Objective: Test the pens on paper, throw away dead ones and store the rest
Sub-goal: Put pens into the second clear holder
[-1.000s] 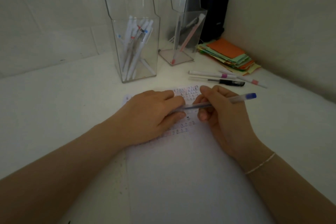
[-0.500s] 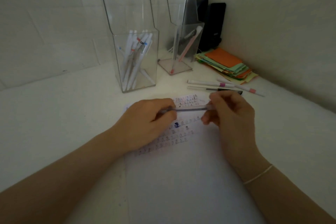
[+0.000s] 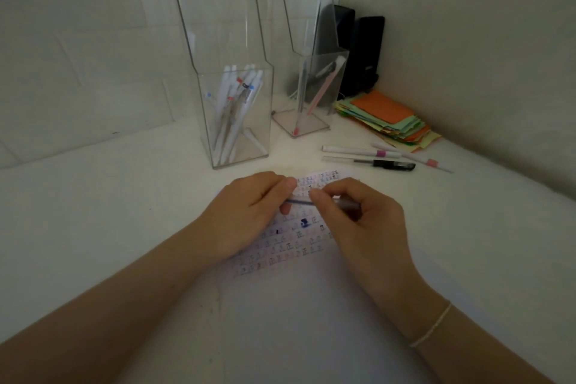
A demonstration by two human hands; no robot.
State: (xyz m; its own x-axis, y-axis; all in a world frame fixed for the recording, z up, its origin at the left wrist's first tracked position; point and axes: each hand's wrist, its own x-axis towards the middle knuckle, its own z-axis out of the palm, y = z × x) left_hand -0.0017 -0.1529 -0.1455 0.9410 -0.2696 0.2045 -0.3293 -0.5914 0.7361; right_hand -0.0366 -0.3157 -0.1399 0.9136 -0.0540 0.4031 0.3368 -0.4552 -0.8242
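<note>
Left hand: your left hand [image 3: 249, 212] pinches the pen [image 3: 300, 202] at one end.
Right hand: your right hand [image 3: 358, 218] grips its other end.
Pen: level, just above the scribbled paper [image 3: 290, 305] on the tabletop [image 3: 93, 212].

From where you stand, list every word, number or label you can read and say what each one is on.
Nothing here reads clearly.
Paper: rows of small handwritten test marks in black, blue and pink; too small and blurred to read.
Pens in the clear holder: coloured bands only, no legible print.
Loose pens on the desk: pink bands, no readable text.
Dark object in the corner: any marking is too dim to read.
</note>
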